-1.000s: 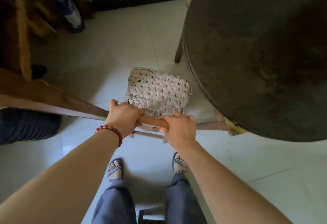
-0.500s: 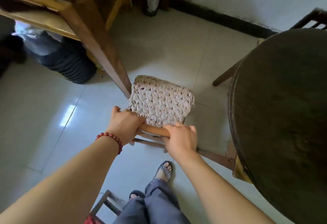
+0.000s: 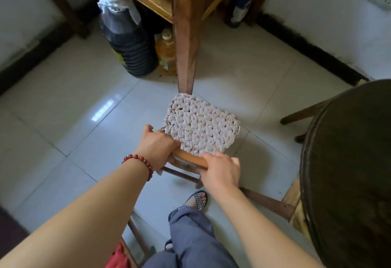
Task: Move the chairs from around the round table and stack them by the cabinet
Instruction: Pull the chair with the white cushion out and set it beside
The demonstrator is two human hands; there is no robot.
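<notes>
A: Hands? Chair?
B: Left hand point(image 3: 157, 146) and right hand point(image 3: 220, 171) both clenched on the top rail of the chair point(image 3: 201, 128); it's mid-floor, just near of the cabinet point(image 3: 186, 35) leg, table point(image 3: 349, 172) right.
A: Tip?
B: Carry level, clear that leg and the bottles point(image 3: 131, 41) far left.

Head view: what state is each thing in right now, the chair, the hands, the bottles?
Chair: held by its top rail, cushion on the seat.
Left hand: closed on the rail.
Right hand: closed on the rail.
Dark jug: upright on the floor, capped.
Oil bottle: upright, capped, beside the jug.
Round table: bare top.
</notes>
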